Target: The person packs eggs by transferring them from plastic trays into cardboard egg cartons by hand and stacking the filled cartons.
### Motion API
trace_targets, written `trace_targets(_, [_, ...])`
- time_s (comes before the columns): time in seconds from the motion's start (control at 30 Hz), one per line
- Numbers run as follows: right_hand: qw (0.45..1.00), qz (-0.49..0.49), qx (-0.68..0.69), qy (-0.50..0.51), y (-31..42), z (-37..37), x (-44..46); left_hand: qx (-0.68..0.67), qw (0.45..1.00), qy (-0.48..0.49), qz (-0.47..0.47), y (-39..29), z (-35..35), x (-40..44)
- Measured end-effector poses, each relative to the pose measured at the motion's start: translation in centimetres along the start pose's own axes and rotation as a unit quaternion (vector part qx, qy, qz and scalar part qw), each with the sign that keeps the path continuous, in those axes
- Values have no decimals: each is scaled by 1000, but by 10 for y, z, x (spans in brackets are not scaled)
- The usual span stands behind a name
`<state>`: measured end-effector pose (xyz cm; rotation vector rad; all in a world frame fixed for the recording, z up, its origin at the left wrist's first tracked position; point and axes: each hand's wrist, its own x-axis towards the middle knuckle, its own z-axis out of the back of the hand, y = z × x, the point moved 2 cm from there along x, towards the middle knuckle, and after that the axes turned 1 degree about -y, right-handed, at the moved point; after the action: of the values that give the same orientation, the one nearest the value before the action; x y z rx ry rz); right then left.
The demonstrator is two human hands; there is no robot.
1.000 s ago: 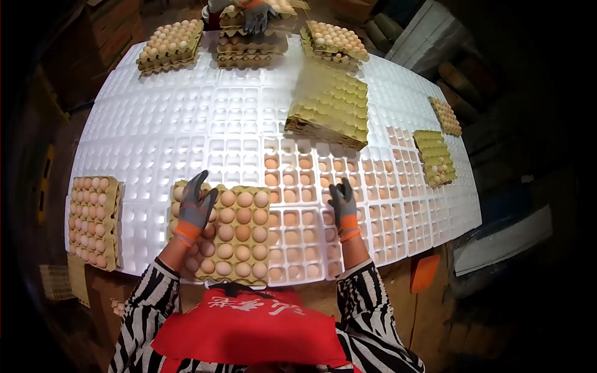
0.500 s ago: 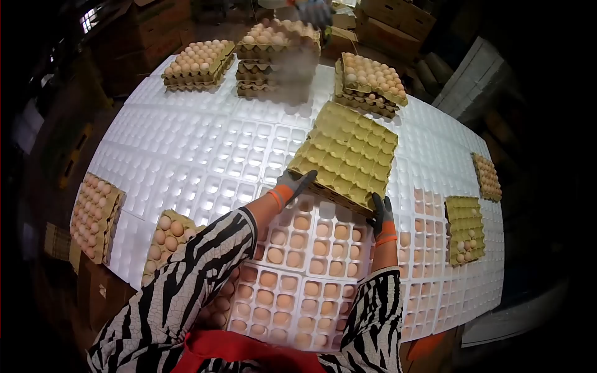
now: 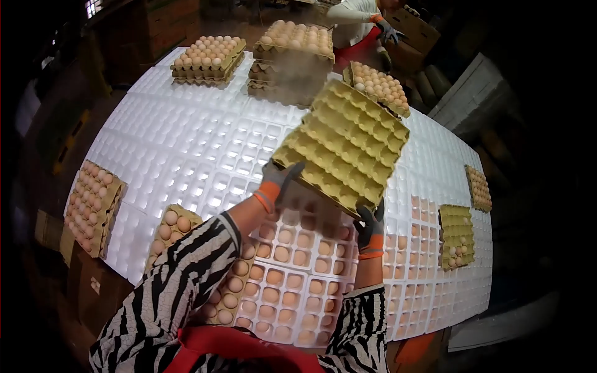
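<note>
Both hands wear grey gloves with orange cuffs. My left hand [image 3: 280, 181] grips the near left edge of a stack of empty yellow-green egg trays [image 3: 348, 143], and my right hand [image 3: 370, 229] holds its near right corner. The stack is tilted above the white foam trays [image 3: 180, 133]. Below it, brown eggs [image 3: 289, 298] sit in the foam cells nearest me. An egg-filled cardboard tray [image 3: 171, 230] lies partly hidden under my left forearm.
Egg-filled cardboard trays stand at the far left [image 3: 210, 56], far middle [image 3: 295, 40], behind the held stack [image 3: 379, 86], at the near left [image 3: 93, 205] and right edge [image 3: 478, 186]. A mostly empty tray [image 3: 456, 233] lies right. Across the table is a co-worker [image 3: 354, 28].
My hands left the egg-filled tray and foam cells and took hold of the empty tray stack, which is now raised and tilted. The co-worker's hand moved off the far middle stack.
</note>
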<state>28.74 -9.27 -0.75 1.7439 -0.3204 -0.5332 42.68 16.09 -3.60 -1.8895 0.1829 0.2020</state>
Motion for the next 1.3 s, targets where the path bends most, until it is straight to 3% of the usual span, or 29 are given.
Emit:
trace_targets(0.07, [995,-9,90,47,-4,-51,-20,-51,997,-4,-58,-35,44,-16])
trace_targets(0.17, [981,-26,162,100,-40,-135,-26,-11,998,-32,-52,-82,133,-31])
trace_targets(0.33, [958,-59,224,171,-108,-296,-44,17,978,-187,-86,-109,310,-11])
trace_targets(0.4, [963,-34,192,188,-121,-343,-51,16,968,-237,-79,-115,359,-10])
trace_targets(0.43, [960,-35,205,189,-122,-360,-57,43,979,-191,-63,-110,394,-4])
trace_targets(0.53, [972,19,103,210,-165,-401,-40,-20,975,-208,-70,-103,418,-3])
trace_targets(0.57, [971,0,40,235,-163,-401,-39,-9,983,-178,-40,-82,452,13])
trace_targets(0.6, [972,3,-15,234,-158,-394,-38,35,984,-162,-71,-70,464,12])
trace_targets(0.67, [964,9,-124,234,-147,-381,-38,62,963,-248,82,-59,475,13])
trace_targets(0.7, [965,-42,-97,238,-121,-364,-55,107,964,-220,100,-55,478,7])
trace_targets(0.73, [954,27,-189,230,-117,-344,-53,111,972,-201,56,-74,440,-30])
trace_targets(0.8, [966,53,-118,223,-97,-287,-73,206,955,-175,-125,-70,442,-62])
trace_targets(0.83, [942,147,-151,261,-78,-263,-93,94,954,-185,-218,-83,403,-100])
trace_targets(0.87, [974,6,-56,220,-65,-228,-118,90,962,-119,-228,-82,391,-132])
trace_targets(0.9, [975,4,-104,194,-54,-203,-147,293,930,-86,-205,-98,370,-167])
trace_targets(0.93, [974,12,-153,168,-48,-180,-168,303,939,-3,-160,-103,357,-197])
trace_targets(0.97, [970,-15,-182,164,-50,-156,-186,330,924,53,-184,-98,352,-221])
trace_targets(1.0, [964,-38,-210,157,-55,-133,-208,390,902,89,-164,-103,337,-246])
trace_targets(1.07, [947,-9,-276,165,-79,-89,-282,492,789,225,-290,-93,315,-288])
trace_targets(1.1, [939,-31,-299,168,-76,-94,-308,484,763,227,-363,-78,309,-296])
trace_targets(1.13, [929,-54,-322,172,-74,-101,-332,500,754,301,-302,-65,304,-302])
trace_targets(1.2, [895,59,-383,220,-83,-114,-361,496,695,320,-411,-47,290,-314])
trace_targets(1.27, [805,197,-513,223,-93,-126,-373,575,627,340,-400,-21,274,-324])
trace_targets(1.3, [763,221,-564,225,-101,-131,-374,613,591,348,-392,-9,268,-327])
